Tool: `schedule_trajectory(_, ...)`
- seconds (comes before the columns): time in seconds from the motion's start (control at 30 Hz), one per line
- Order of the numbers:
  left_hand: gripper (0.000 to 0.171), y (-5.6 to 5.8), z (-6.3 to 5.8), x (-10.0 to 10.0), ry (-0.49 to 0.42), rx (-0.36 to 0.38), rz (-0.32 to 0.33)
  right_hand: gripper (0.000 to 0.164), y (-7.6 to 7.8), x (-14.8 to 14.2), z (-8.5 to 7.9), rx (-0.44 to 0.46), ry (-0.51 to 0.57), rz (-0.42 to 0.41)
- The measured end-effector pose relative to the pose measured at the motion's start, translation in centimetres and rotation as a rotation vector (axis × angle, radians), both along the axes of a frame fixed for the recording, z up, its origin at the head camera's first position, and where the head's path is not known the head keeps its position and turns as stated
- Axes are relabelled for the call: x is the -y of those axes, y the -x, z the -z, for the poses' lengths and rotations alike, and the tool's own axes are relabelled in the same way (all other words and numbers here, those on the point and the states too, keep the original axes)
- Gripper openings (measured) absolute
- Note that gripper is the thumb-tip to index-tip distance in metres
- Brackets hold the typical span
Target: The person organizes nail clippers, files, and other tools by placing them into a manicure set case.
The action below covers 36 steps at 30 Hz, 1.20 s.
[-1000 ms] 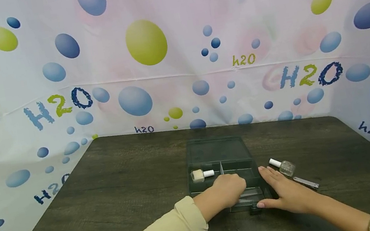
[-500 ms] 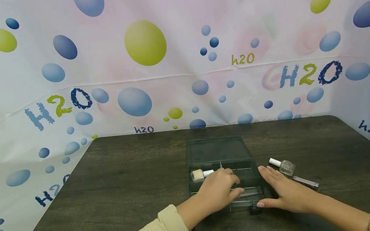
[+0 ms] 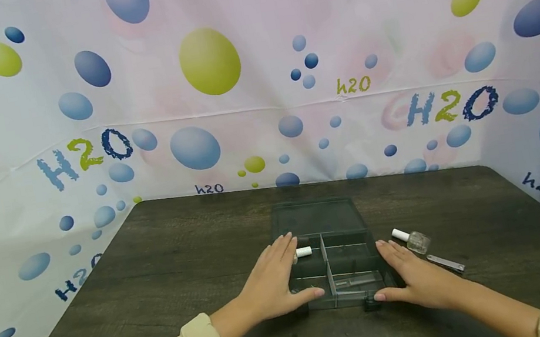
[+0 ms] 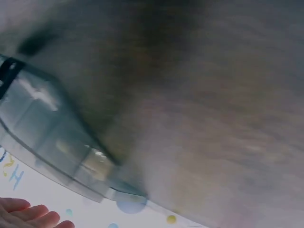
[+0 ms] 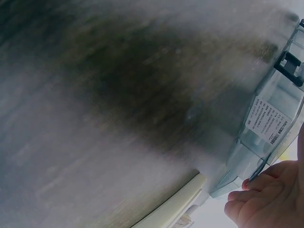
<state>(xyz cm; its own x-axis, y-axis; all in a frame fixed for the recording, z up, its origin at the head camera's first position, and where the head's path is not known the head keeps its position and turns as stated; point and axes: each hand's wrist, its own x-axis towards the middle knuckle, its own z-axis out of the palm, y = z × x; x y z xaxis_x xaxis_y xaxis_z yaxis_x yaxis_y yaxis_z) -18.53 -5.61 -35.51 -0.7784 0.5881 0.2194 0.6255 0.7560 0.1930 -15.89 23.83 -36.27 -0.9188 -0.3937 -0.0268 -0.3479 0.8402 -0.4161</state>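
Note:
A see-through grey plastic organizer box [image 3: 329, 278] stands on the table with its lid [image 3: 316, 215] laid back. My left hand [image 3: 273, 284], fingers straight and thumb spread, lies at its left side. Against the right side rests my right hand [image 3: 423, 280], also straight-fingered, its thumb by the front latch [image 3: 371, 300]. In the back left compartment lies a nail polish bottle [image 3: 303, 251], its glass mostly hidden by my left hand but showing in the left wrist view [image 4: 98, 164]. A slim shiny item [image 3: 358, 281] lies in the front right compartment; its kind is unclear.
Right of the box, a second nail polish bottle [image 3: 418, 242] with clear glass and a white cap lies on its side. Beside it is a silver nail clipper [image 3: 445, 263]. The dark wooden table [image 3: 197, 246] meets a printed curtain [image 3: 221, 135] behind.
My left hand has come out from over the box's middle and moved left to its side, its curled fingers now straightened. The divider and right compartments are uncovered. My right hand has stayed put.

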Motion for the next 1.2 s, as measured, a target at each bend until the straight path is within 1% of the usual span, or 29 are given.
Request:
schedule_trajectory(0.17, 0.103, -0.2, 0.5, 1.3, 0.024, 0.057, -0.016, 0.102, 0.0, 0.0, 0.0, -0.003, 0.001, -0.005)
schedule_trajectory(0.4, 0.106, -0.2, 1.1, 2.2, -0.008, 0.151, -0.042, 0.101, 0.0, 0.0, 0.0, -0.01, -0.001, -0.009)
schedule_trajectory(0.5, 0.105, -0.1, 1.2, 2.4, -0.016, 0.17, -0.05, 0.101, 0.0, 0.0, 0.0, -0.012, -0.002, -0.01)
schedule_trajectory(0.77, 0.105, -0.1, 1.4, 2.5, -0.002, 0.219, -0.077, 0.102, 0.0, -0.1, 0.0, -0.01, 0.004, -0.016)
schedule_trajectory(0.87, 0.105, 0.0, 1.6, 2.5, -0.003, 0.215, -0.076, 0.102, 0.1, -0.3, -0.2, 0.012, 0.011, -0.033)
schedule_trajectory(0.97, 0.105, 0.0, 1.7, 2.5, -0.004, 0.21, -0.07, 0.099, 0.2, -0.8, -0.7, 0.032, 0.04, -0.057)
schedule_trajectory(1.07, 0.105, 0.0, 1.7, 2.5, -0.004, 0.216, -0.072, 0.092, 0.6, -1.6, -1.5, -0.029, 0.078, -0.062)
schedule_trajectory(1.2, 0.106, 0.0, 1.8, 2.5, -0.004, 0.225, -0.076, 0.078, 1.3, -2.8, -1.7, -0.242, 0.094, -0.013)
